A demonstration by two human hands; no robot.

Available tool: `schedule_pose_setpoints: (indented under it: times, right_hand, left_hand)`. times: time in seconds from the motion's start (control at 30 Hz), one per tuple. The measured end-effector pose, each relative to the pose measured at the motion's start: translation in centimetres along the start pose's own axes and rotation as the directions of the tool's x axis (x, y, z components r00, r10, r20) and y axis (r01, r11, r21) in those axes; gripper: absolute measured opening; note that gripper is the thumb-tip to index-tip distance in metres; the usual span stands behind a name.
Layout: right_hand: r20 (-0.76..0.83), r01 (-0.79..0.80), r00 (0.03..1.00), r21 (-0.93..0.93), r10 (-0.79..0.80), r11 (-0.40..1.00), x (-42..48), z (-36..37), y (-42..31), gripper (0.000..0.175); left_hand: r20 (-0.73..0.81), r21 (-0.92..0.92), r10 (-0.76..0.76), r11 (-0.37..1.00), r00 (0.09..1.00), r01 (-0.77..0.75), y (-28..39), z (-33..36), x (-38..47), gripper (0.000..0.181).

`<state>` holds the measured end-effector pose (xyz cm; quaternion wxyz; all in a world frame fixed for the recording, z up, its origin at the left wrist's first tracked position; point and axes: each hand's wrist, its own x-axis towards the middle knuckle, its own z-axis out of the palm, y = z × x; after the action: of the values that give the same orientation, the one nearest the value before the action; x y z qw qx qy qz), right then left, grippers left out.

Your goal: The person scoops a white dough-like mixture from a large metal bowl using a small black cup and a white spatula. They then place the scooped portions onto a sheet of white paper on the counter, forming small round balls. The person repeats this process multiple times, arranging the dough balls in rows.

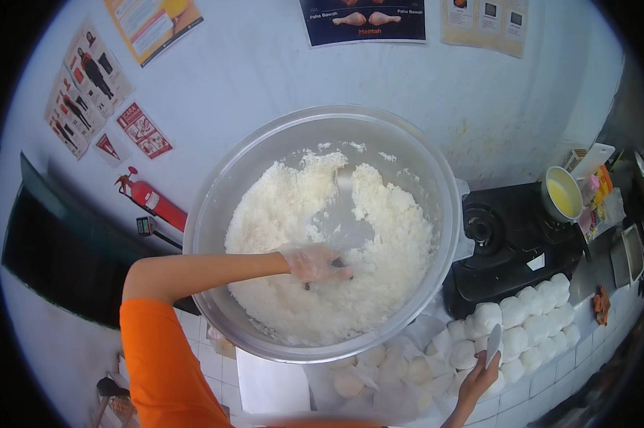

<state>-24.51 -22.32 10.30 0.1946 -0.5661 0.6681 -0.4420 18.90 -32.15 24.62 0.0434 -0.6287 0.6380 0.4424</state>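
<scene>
A large round metal pot (209,299) holds a thick bed of cooked white rice (402,257), with part of its metal bottom bare in the middle. My left hand (314,263), in a clear plastic glove, reaches down into this rice; its fingertips are partly hidden, so whether they grip any is unclear. At the lower right my right hand (480,377) grips a white, flat-bladed utensil, seemingly a rice paddle (493,342). That hand is in front of rows of rounded white wrapped portions (536,327), stacked on one another. Their contents are hidden.
Right of the pot is a black gas stove (509,267), with a bowl of yellow liquid (561,195) at its far end. More rounded portions under thin wrapping (349,381) lie below the pot. A red fire extinguisher (153,198) and a dark panel (60,251) are at left.
</scene>
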Motion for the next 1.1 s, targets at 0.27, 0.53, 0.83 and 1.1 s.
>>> schedule_pose_setpoints:
  times: [0.27, 0.53, 0.83, 1.1]
  right_hand:
    - [-0.053, -0.024, 0.998, -0.036, 0.022, 0.999, 0.6, -1.2, 1.1, 0.020]
    - [-0.144, -0.047, 0.989, -0.096, 0.032, 0.994, -0.4, -3.3, 3.1, 0.035]
    - [-0.059, -0.103, 0.991, 0.247, 0.121, 0.964, 3.8, -4.4, -1.5, 0.054]
    - [0.272, 0.073, 0.924, 0.566, -0.269, 0.822, 10.3, -5.9, -18.8, 0.023]
  left_hand:
    - [-0.049, 0.043, 0.127, 0.991, 0.991, -0.125, 2.1, 0.9, -3.7, 0.050]
    - [0.024, -0.103, -0.005, 0.995, 1.000, 0.007, 3.6, 0.9, -7.9, 0.049]
    - [-0.003, -0.093, 0.114, 0.989, 0.993, -0.114, 1.9, 0.7, -9.3, 0.075]
    - [-0.221, -0.702, 0.139, 0.664, 0.965, -0.257, 1.6, -3.0, -10.7, 0.091]
